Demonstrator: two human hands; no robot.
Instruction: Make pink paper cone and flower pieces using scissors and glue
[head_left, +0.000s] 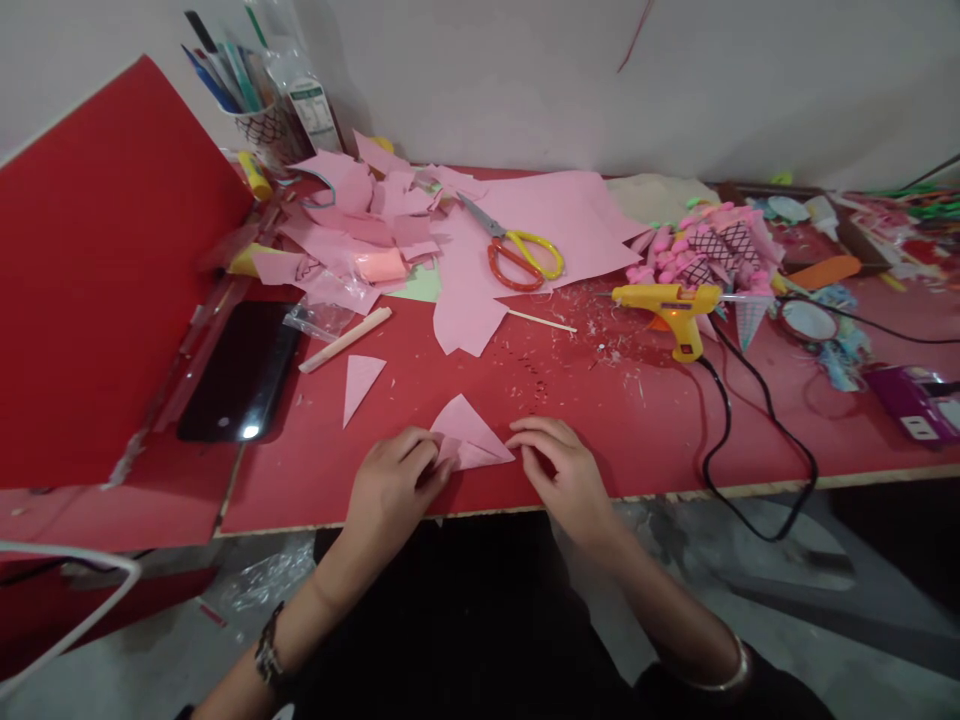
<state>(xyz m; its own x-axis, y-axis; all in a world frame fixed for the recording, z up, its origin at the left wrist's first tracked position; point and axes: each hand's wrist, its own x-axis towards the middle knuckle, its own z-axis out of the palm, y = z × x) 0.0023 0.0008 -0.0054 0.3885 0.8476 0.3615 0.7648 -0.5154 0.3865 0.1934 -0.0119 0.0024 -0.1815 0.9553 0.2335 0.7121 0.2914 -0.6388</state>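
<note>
folded pink paper triangle (469, 428) points away from the person, long edge crosswise; left hand (394, 485) pinches one corner, right hand (564, 472), fingers parted, nears another.

We look through single head camera, worn above near edge of table (645, 430), facing forward and down. Wide view: we take in tabletop from near edge to far wall (510, 80). Left hand (394, 490) and right hand (562, 475) sit close, near middle. Nearest, we see lap (457, 620) steeply from above. Red panel (97, 300) runs out of view at left.
</note>
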